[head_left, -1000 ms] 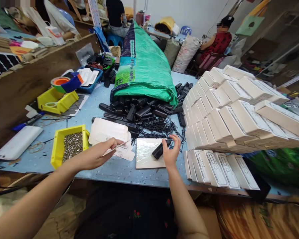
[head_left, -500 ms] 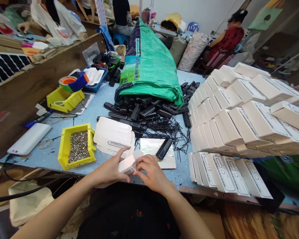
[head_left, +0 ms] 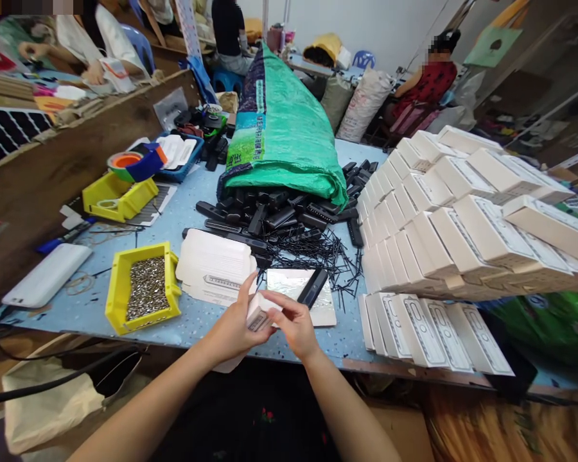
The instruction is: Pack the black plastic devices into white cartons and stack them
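Observation:
My left hand [head_left: 237, 327] is wrapped round a small white cardboard box [head_left: 259, 312] at the table's front edge. The fingers of my right hand [head_left: 291, 321] press on the box's near end. Much of the box is hidden by my hands. Just beyond, flat white printed box blanks [head_left: 215, 266] lie in a stack. A black oblong plastic piece [head_left: 313, 288] rests on a white, shiny-topped pad [head_left: 289, 282] to the right. Behind these are a heap of black plastic pieces [head_left: 282, 215] and loose thin black sticks [head_left: 318, 247].
A yellow bin of small metal parts [head_left: 110, 289] stands left, near a white phone-like device [head_left: 48, 274]. Another yellow bin [head_left: 94, 202] holds tape rolls. A green sack [head_left: 293, 128] leans over the heap. Stacked white boxes [head_left: 428, 250] fill the right. Other people sit beyond the table.
The end flap of the box, raised before, is now folded down. Both hands have moved slightly right with the box, and the view has shifted a little.

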The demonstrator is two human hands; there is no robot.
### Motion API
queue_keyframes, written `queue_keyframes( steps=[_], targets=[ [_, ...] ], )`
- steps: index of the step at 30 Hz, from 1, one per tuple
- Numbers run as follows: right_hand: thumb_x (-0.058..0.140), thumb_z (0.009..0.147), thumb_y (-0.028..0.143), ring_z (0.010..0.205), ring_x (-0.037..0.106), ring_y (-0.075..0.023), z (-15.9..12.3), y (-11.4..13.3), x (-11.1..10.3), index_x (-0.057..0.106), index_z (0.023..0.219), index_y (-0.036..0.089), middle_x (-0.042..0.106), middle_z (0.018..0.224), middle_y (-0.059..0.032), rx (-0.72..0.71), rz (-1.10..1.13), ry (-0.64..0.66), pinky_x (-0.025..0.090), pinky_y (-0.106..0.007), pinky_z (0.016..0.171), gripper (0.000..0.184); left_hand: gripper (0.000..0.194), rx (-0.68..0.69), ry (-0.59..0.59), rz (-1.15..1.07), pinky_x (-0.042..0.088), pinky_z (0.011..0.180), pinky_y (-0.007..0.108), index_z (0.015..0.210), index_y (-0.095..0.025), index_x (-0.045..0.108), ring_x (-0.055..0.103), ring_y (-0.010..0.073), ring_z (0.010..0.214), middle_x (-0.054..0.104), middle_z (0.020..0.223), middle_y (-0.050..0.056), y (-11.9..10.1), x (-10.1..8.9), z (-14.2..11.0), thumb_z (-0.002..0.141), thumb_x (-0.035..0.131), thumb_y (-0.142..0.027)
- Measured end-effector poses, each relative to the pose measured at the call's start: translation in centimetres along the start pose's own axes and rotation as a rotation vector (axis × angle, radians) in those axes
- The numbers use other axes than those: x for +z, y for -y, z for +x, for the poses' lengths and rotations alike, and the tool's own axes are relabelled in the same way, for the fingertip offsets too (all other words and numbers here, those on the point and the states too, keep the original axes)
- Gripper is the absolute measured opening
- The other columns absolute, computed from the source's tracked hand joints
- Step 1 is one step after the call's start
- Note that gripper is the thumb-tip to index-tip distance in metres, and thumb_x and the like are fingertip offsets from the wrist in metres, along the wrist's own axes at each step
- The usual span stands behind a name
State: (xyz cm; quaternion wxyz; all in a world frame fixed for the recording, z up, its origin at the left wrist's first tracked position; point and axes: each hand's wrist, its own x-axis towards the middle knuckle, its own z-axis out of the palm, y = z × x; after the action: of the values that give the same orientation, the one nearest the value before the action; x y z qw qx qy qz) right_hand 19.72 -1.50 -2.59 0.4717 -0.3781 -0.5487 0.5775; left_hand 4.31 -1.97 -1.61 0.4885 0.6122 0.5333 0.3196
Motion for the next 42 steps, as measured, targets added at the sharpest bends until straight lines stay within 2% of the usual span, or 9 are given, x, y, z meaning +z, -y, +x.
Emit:
queue_keyframes(
  steps=[5, 11, 14, 18, 21, 24, 31, 36, 42],
  targets=[
    [0.053, 0.089, 0.036, 0.118, 0.057, -0.0218, -0.3, 0.2, -0.3, 0.066, 0.118, 0.027, 0.059, 0.128, -0.0053, -0.221, -0.270, 0.020, 0.045, -0.041, 0.104, 0.033, 0.102, -0.034, 0.029, -0.016, 0.047, 0.091, 0.037, 0.149, -0.023, 0.019, 0.064, 0.0280, 0.101, 0.061, 0.122, 0.012, -0.1, -0.6, 0.5, 0.064, 0.074, -0.027],
    [0.046, 0.080, 0.005, 0.140, 0.031, -0.0254, 1.5, -0.6, -9.5, 0.060, 0.123, 0.026, 0.039, 0.147, -0.0045, -0.069, -0.946, 0.203, 0.014, -0.058, 0.117, 0.050, 0.089, -0.332, 0.002, -0.537, 0.051, 0.087, 0.042, 0.147, -0.031, 0.016, 0.059, 0.0305, 0.115, 0.060, 0.125, 0.012, 2.3, -3.6, 0.3, 0.074, 0.069, -0.035],
    [0.056, 0.073, 0.002, 0.132, 0.042, -0.0288, 1.8, -0.3, -12.1, 0.064, 0.102, 0.021, 0.055, 0.133, -0.0079, 0.002, -1.017, 0.173, 0.013, -0.062, 0.115, 0.035, 0.065, -0.421, -0.133, -0.925, 0.056, 0.074, 0.036, 0.142, -0.030, 0.029, 0.064, 0.0271, 0.105, 0.064, 0.117, 0.012, 3.2, -4.9, 0.2, 0.084, 0.059, -0.029],
    [0.074, 0.073, 0.033, 0.089, 0.067, -0.0221, 1.3, 0.4, -8.0, 0.050, 0.103, 0.022, 0.067, 0.093, -0.0044, -0.108, -0.404, -0.205, 0.052, -0.047, 0.089, 0.040, 0.033, -0.468, -0.502, -1.108, 0.059, 0.070, 0.034, 0.125, -0.022, 0.051, 0.067, 0.0208, 0.092, 0.063, 0.120, 0.011, 2.9, -3.2, 0.5, 0.092, 0.048, -0.029],
    [0.076, 0.071, 0.044, 0.096, 0.066, -0.0214, 1.2, 0.4, -2.8, 0.045, 0.102, 0.023, 0.066, 0.104, -0.0061, -0.303, -0.032, -0.383, 0.052, -0.044, 0.091, 0.048, 0.029, -0.547, -0.488, -1.164, 0.058, 0.079, 0.036, 0.119, -0.019, 0.054, 0.067, 0.0195, 0.092, 0.063, 0.118, 0.012, 2.1, -0.6, 0.2, 0.093, 0.047, -0.031],
    [0.083, 0.065, 0.037, 0.110, 0.062, -0.0214, 1.2, 0.2, 0.2, 0.049, 0.102, 0.023, 0.062, 0.117, -0.0081, -0.343, -0.042, -0.319, 0.048, -0.040, 0.100, 0.052, 0.042, -0.536, -0.240, -1.023, 0.054, 0.089, 0.042, 0.118, -0.014, 0.055, 0.065, 0.0250, 0.101, 0.063, 0.114, 0.016, 2.4, 0.5, -0.9, 0.091, 0.047, -0.045],
    [0.053, 0.084, 0.061, 0.098, 0.065, -0.0210, 4.7, -1.0, -0.7, 0.056, 0.115, 0.022, 0.065, 0.107, -0.0094, -0.189, -0.047, 0.130, 0.054, -0.034, 0.083, 0.051, 0.081, 0.017, -0.372, 0.171, 0.052, 0.089, 0.046, 0.127, -0.019, 0.042, 0.061, 0.0308, 0.108, 0.059, 0.120, 0.013, 5.9, -1.2, -2.5, 0.059, 0.080, -0.041],
    [0.066, 0.075, 0.038, 0.085, 0.062, -0.0176, 12.6, -5.5, -3.1, 0.064, 0.106, 0.016, 0.065, 0.103, -0.0101, -0.066, -0.387, -0.319, 0.053, -0.034, 0.080, 0.037, 0.068, 0.034, -0.357, 0.287, 0.055, 0.076, 0.035, 0.128, -0.019, 0.034, 0.068, 0.0218, 0.089, 0.063, 0.107, 0.010, 6.3, -0.5, -1.9, 0.071, 0.068, -0.034],
    [0.059, 0.079, 0.036, 0.095, 0.063, -0.0179, 14.7, -5.9, -5.1, 0.067, 0.081, 0.016, 0.066, 0.104, -0.0091, -0.093, -0.356, -0.295, 0.053, -0.031, 0.083, 0.022, 0.070, 0.047, -0.224, 0.302, 0.054, 0.082, 0.034, 0.132, -0.018, 0.033, 0.066, 0.0237, 0.098, 0.065, 0.113, 0.012, 6.1, -0.9, -0.7, 0.073, 0.066, -0.034]
  ],
)
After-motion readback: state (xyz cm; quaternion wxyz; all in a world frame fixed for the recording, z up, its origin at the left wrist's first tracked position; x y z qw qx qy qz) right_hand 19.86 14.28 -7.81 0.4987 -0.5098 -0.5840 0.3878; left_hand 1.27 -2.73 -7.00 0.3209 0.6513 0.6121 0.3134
